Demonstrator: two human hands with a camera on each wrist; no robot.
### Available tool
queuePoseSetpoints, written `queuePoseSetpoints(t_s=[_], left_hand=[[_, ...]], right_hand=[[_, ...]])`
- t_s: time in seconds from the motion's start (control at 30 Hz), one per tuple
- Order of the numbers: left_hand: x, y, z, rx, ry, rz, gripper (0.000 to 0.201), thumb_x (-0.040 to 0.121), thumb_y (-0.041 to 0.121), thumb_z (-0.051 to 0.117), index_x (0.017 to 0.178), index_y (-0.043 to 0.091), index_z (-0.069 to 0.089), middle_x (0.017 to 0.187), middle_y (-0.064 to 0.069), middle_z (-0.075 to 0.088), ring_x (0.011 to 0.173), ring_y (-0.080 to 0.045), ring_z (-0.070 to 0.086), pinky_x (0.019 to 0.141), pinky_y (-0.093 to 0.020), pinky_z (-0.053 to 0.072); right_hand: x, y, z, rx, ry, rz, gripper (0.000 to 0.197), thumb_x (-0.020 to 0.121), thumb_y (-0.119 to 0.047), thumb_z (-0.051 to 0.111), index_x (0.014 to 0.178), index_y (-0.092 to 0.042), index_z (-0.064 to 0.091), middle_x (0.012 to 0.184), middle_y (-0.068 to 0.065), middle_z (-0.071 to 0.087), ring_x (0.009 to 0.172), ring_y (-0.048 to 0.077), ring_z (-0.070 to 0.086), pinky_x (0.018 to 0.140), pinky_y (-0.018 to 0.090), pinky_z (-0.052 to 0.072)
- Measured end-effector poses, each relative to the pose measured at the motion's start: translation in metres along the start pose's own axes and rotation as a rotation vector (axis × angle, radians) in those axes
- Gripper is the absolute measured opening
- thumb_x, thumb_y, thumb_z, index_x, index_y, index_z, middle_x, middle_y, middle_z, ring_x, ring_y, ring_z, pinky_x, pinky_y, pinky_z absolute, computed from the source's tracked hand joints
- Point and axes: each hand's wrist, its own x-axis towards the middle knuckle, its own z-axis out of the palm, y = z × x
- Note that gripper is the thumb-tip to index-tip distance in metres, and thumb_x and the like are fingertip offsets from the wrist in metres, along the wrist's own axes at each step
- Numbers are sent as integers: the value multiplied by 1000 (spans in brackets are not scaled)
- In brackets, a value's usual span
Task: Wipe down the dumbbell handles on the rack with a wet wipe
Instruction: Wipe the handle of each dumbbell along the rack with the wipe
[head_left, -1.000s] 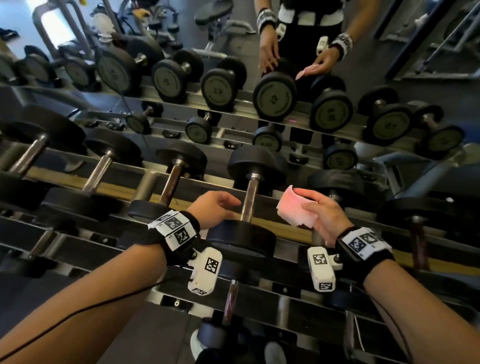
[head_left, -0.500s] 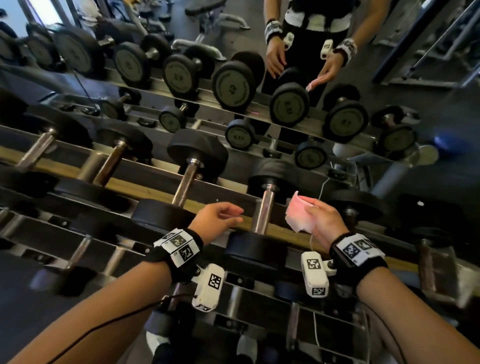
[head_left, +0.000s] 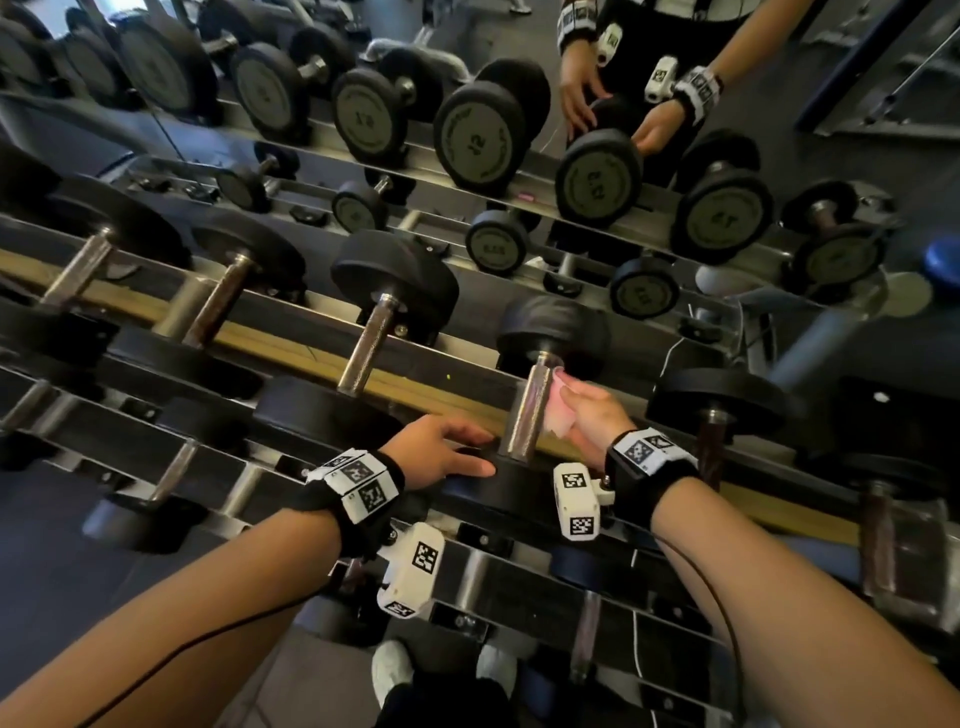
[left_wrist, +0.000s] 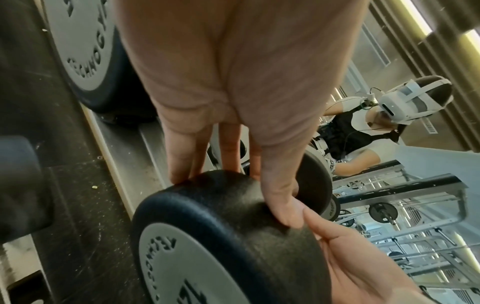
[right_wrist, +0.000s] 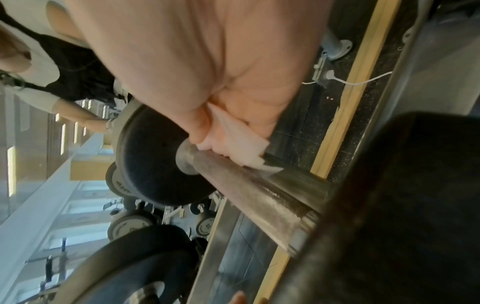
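On the upper rack tier, the dumbbell in front of me has a steel handle (head_left: 525, 415) between two black heads. My right hand (head_left: 592, 410) pinches a folded pale pink wet wipe (head_left: 558, 415) and presses it against the handle's right side near the far head (head_left: 553, 332). The right wrist view shows the wipe (right_wrist: 241, 144) lying on the handle (right_wrist: 259, 195) just below the collar. My left hand (head_left: 447, 452) rests on the near head (left_wrist: 221, 216), fingers fairly straight over its rim and thumb on top.
More dumbbells lie either side: one with a steel handle (head_left: 371, 338) to the left, one with a rusty handle (head_left: 709, 441) to the right. A lower tier holds smaller ones. A mirror behind the rack reflects a person's hands (head_left: 649, 124). My shoes (head_left: 395, 670) show below.
My right hand has brought the wipe from the air onto the handle. My left hand has dropped onto the near head. The view has shifted right along the rack.
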Motion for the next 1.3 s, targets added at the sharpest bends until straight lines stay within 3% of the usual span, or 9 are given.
queuePoseSetpoints(t_s=[0.07,0.23,0.4,0.57,0.7,0.87,1.0,1.17,1.3], left_hand=[[0,-6,0,6,5,5,36,76,26,86,108,33,71,106,12,73,107,-7,66,106,-36,49],[2,-16,-1,25,6,14,28,74,38,86,98,45,73,100,16,75,100,0,68,100,-32,54],[9,-7,-7,29,-59,-28,30,72,33,88,100,36,77,94,10,78,96,-9,72,98,-37,56],[10,-2,-9,33,-113,-55,27,74,30,87,97,38,77,95,8,78,100,-15,72,98,-43,56],[7,-9,-6,27,-71,-33,30,75,35,86,103,38,76,99,8,77,100,-12,71,98,-39,55],[6,-6,-9,24,-78,-31,30,73,35,86,102,35,77,99,8,77,96,-10,72,93,-33,57],[10,-9,-8,-1,-66,-33,31,72,31,88,99,38,74,96,10,76,95,-6,71,83,-26,59],[10,-19,-4,-44,-4,8,33,68,32,91,88,48,70,95,20,76,93,1,70,80,-22,57],[7,-19,-2,-72,20,10,34,67,33,91,91,44,70,97,17,76,100,-1,68,82,-23,56]], right_hand=[[-5,3,3,10,-40,-9,41,102,3,37,141,-3,46,126,10,58,105,22,62,91,31,50],[-15,14,2,-138,-90,-118,38,102,0,39,135,-11,54,137,15,54,115,21,58,106,32,39],[-44,35,-18,-394,-223,-94,27,96,-26,57,103,-47,73,132,-3,60,120,14,56,109,29,37],[-50,5,-24,-383,-231,-49,26,64,-30,80,85,-16,81,93,5,76,85,15,70,79,21,54],[-27,-21,-26,-121,154,-228,7,84,-3,70,84,-6,76,64,-2,70,55,5,64,53,14,49],[-18,-4,-7,-313,53,-313,25,97,-11,57,95,-29,74,75,-13,70,70,1,62,67,10,49],[-18,8,-4,-419,-102,-205,33,102,-13,47,123,-29,66,111,4,60,86,8,55,84,20,43],[-44,19,-16,-698,-179,-178,22,98,-41,54,95,-53,71,108,-14,69,98,-1,60,91,13,39],[-50,22,-23,-760,-266,-128,15,93,-35,64,97,-33,78,105,-7,75,106,9,67,102,27,47]])
